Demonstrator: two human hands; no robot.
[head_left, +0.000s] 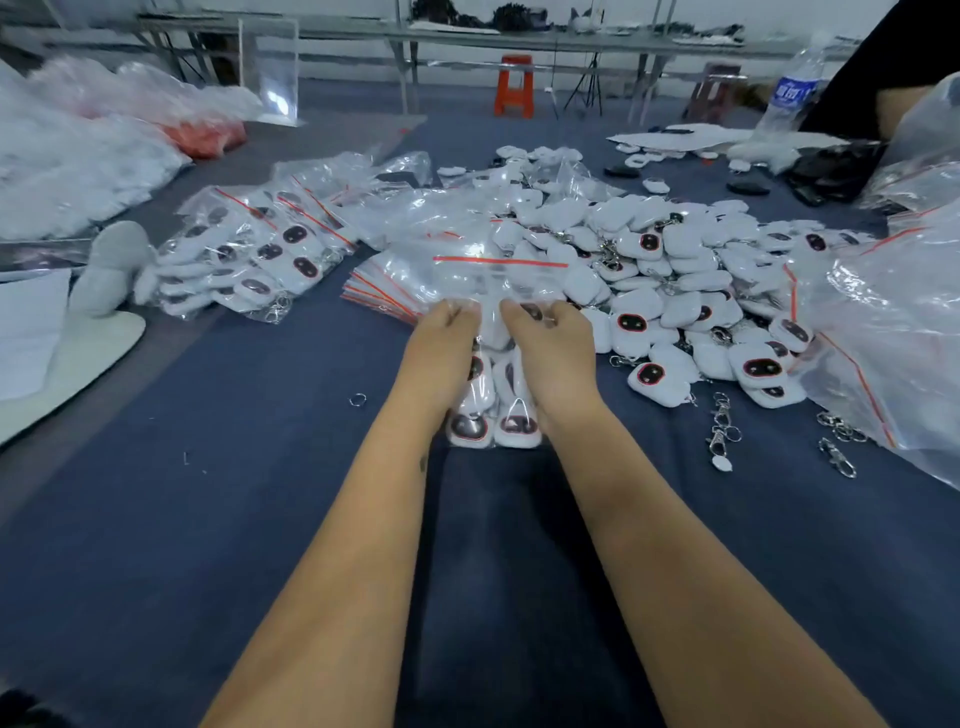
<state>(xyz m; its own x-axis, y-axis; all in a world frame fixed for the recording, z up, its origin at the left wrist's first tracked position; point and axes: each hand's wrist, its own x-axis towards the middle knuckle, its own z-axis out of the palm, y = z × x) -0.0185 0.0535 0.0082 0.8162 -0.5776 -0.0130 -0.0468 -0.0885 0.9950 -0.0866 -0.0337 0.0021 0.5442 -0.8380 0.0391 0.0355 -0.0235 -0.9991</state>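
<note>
Our left hand and right hand, side by side and close together, each pinch the clear zip bag, which lies just left of the loose keychain pile, long axis pointing straight away from us, equally near both.

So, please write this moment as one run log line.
left hand: grips bag | right hand: grips bag | bag: white toys inside | loose toys: piled at right

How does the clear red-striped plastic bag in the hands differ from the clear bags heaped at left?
The left hand and right hand grip the held bag; the heaped bags lie untouched. The held bag is one; the heaped bags are several. Both hold white plush charms.
</note>
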